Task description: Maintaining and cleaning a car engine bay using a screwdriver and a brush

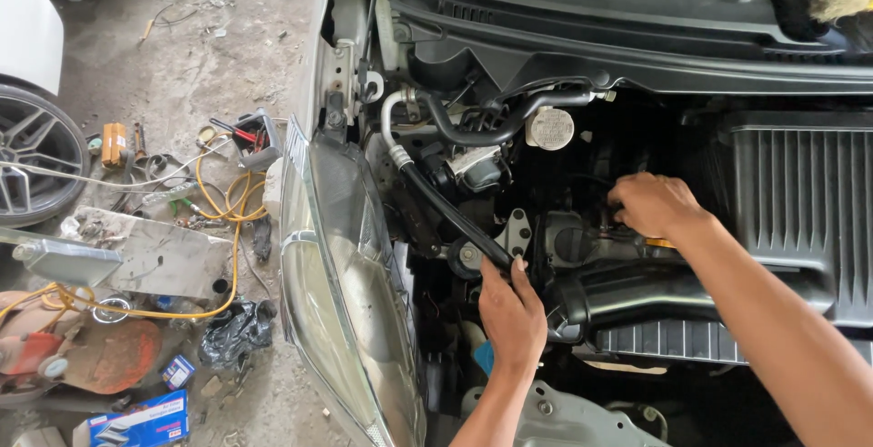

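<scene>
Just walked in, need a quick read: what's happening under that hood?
A person leans over an open engine bay. The left hand grips the lower end of a black hose that runs up toward the firewall. The right hand reaches deep beside the black air intake duct, fingers on something hidden. Tools and a yellow cable lie on the floor beside the headlight.

Just beside the left hand, on its outer side: cloudy headlight. Above it, near the right hand: round white reservoir cap. Beyond the right hand: ribbed black air box. Well apart from the left hand, on the floor: yellow hose, black bag, blue carton, alloy wheel.
</scene>
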